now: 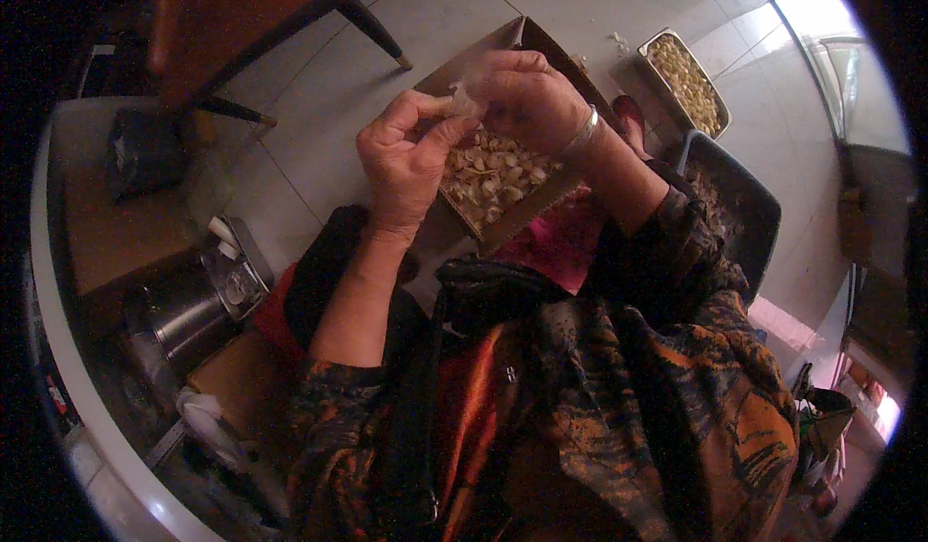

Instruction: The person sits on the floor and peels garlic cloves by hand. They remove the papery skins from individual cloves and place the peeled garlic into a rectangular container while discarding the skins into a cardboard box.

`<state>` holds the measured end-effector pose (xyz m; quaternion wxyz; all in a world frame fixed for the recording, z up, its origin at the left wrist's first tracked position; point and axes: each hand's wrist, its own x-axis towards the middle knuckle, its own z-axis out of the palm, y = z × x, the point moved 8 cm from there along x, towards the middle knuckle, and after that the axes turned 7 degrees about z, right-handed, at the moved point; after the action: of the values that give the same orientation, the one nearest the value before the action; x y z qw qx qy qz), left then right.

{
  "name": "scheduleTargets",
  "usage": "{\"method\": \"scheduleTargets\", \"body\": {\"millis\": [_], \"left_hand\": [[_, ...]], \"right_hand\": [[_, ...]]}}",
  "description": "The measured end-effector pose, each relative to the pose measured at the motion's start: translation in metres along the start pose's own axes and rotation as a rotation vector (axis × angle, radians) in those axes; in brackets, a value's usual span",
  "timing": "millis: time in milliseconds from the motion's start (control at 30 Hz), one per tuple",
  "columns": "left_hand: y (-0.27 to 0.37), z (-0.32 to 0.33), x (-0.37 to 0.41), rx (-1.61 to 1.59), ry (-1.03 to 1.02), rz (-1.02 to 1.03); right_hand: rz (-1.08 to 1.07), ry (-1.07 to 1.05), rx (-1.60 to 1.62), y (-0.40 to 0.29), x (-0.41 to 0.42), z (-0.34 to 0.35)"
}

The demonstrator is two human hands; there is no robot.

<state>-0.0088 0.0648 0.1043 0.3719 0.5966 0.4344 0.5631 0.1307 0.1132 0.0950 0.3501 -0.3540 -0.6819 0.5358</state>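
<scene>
My left hand is raised over a cardboard box, its thumb and fingers pinching a small pale, papery piece that looks like garlic skin. Close beside it on the right, my right hand, with a silver bracelet on the wrist, has its fingers curled at the same piece; its fingertips are partly hidden and blurred, so its grip cannot be told. Below the hands, many pale garlic cloves lie in the box.
A metal tray of pale cloves stands on the tiled floor at the upper right. Nearer me is a dark plastic tub with scraps inside. A chair stands at the upper left. A shiny metal pot and a small tray are at the left.
</scene>
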Motion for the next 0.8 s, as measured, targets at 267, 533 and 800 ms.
{"method": "scheduleTargets", "body": {"millis": [267,533,800], "left_hand": [[-0.015,0.009,-0.007,-0.221,-0.059,-0.211],[-0.021,-0.003,-0.004,-0.108,0.073,-0.079],[-0.026,-0.005,-0.006,-0.409,0.151,-0.158]], "right_hand": [[-0.058,0.034,0.032,0.001,0.007,-0.006],[-0.438,0.069,-0.331,-0.042,-0.018,0.036],[-0.422,0.249,-0.644,-0.047,-0.032,0.037]]}}
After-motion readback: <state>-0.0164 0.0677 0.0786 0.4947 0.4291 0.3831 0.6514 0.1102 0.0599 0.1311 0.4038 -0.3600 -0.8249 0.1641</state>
